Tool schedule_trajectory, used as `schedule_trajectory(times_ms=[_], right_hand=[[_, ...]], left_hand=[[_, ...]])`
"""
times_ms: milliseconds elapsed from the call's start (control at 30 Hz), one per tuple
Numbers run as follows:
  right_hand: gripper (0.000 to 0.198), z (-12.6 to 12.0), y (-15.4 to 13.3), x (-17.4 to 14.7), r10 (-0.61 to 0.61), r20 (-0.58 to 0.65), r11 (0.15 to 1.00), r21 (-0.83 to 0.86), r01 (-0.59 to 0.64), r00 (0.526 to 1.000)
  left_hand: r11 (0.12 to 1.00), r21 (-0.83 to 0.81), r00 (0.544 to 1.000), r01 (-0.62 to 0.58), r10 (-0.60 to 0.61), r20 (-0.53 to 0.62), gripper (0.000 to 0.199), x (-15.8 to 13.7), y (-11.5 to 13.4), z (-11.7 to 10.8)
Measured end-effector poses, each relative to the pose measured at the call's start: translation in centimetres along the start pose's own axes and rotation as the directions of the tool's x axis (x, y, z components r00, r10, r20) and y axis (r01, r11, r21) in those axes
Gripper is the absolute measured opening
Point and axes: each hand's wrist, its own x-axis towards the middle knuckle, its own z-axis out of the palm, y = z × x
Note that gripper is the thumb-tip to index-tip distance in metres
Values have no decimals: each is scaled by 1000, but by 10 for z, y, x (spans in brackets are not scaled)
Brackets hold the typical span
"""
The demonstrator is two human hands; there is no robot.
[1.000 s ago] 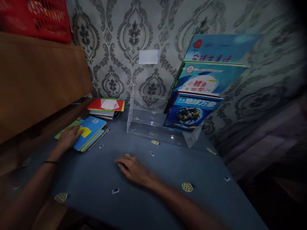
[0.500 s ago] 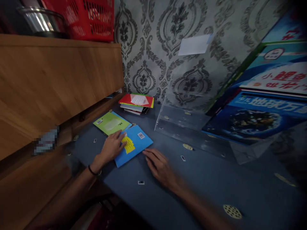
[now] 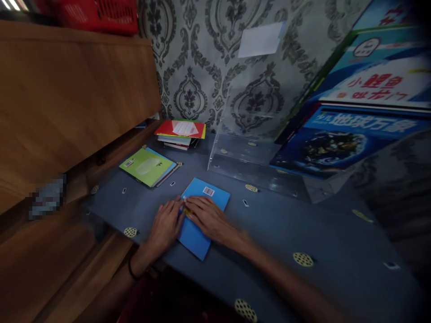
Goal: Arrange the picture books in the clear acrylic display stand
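Observation:
A blue book [image 3: 215, 193] with a barcode label lies flat on the table, slightly turned, its near corner towards me. My left hand [image 3: 166, 224] rests along its left edge, fingers stretched forward. From the other side my right hand [image 3: 208, 217] lies across the middle of the cover, fingers extended and close together. Both sets of fingertips meet near a small whitish spot [image 3: 184, 200] that I cannot identify. Most of the cover's yellow patch [image 3: 189, 211] is hidden under the right fingers. Beyond my left hand sits a green book [image 3: 148, 166] atop others.
A stack of books with a red one on top [image 3: 180, 129] stands by the wall. A clear acrylic rack [image 3: 242, 172] holds large picture books [image 3: 336, 146] at the right. A wooden cabinet [image 3: 77, 89] borders the left, with a red basket [image 3: 116, 15] on it.
The blue book has come away from the green one towards me and turned. My right hand has moved from beside its corner onto the cover; my left hand has shifted to its left edge.

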Motion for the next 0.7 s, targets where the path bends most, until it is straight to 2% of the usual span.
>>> schedule_trajectory(times_ms=[133, 367, 533, 700], right_hand=[[34, 3, -5, 14, 8, 91, 1000, -20, -7, 996], [31, 6, 7, 27, -12, 114, 999, 52, 6, 993], [31, 9, 9, 26, 22, 127, 998, 55, -29, 992], [38, 7, 13, 27, 128, 120, 992, -11, -127, 984]], left_hand=[[999, -37, 1000, 7, -8, -21, 34, 0, 0, 1], [998, -61, 997, 22, -27, -78, 36, 1, 0, 0], [999, -48, 998, -6, 3, -69, 38, 2, 0, 0], [998, -43, 999, 46, -47, -26, 35, 1, 0, -1]])
